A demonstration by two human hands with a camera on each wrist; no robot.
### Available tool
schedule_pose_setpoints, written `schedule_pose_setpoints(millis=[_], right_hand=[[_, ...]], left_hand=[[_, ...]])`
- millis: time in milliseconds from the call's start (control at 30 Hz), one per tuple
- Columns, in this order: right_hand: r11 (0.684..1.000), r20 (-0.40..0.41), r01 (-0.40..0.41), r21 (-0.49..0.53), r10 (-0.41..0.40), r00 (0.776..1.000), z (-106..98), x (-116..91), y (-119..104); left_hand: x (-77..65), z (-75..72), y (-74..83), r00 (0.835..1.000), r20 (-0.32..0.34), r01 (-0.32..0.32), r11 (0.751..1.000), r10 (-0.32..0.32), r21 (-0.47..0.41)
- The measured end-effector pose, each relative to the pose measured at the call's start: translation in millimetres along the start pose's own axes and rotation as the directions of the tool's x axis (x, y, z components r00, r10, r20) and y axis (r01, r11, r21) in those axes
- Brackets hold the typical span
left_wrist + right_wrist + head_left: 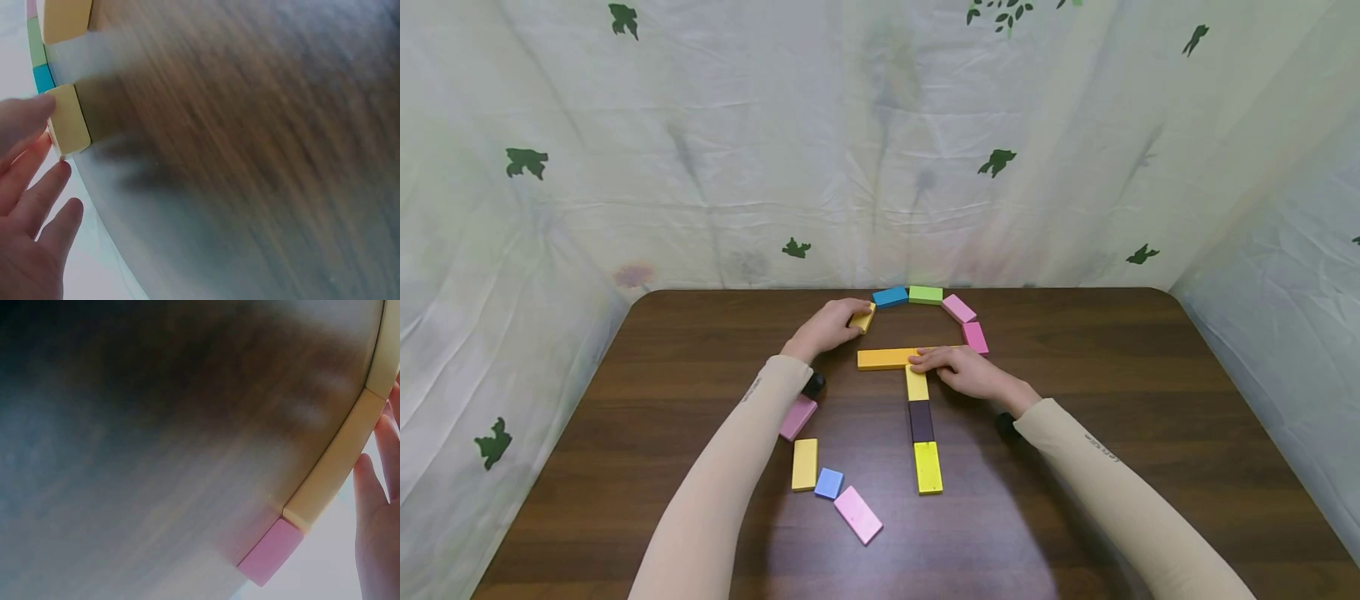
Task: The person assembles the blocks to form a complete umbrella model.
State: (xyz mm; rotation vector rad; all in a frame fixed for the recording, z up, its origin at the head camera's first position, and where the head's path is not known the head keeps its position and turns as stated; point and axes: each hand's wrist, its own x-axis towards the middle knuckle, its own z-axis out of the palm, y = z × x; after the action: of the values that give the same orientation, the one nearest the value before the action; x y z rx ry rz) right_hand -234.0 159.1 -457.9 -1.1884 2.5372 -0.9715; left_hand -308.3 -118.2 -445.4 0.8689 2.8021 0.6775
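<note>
So there's a pink block (270, 552) down low, butted end to end with a longer yellow block (334, 459), and that one runs up into a paler yellowish block (384, 353) that's cut off by the frame edge. The right hand (379, 525) is over on the right side, also partly cropped, fingers pretty much straight with the tips up against the blocks. The rest is mostly wood-grain tabletop (125, 487), super blurry, with a dark shadow up top.
</note>
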Motion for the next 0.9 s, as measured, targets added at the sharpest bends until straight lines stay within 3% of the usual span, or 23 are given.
schedule_pose_setpoints(millis=[900], right_hand=[[1.0,0.0,-0.001,-0.01,0.001,1.0,0.0,0.5,-2.0]], left_hand=[[1.1,-1.0,-0.2,1.0,-0.013,-0.003,1.0,0.003,0.023]])
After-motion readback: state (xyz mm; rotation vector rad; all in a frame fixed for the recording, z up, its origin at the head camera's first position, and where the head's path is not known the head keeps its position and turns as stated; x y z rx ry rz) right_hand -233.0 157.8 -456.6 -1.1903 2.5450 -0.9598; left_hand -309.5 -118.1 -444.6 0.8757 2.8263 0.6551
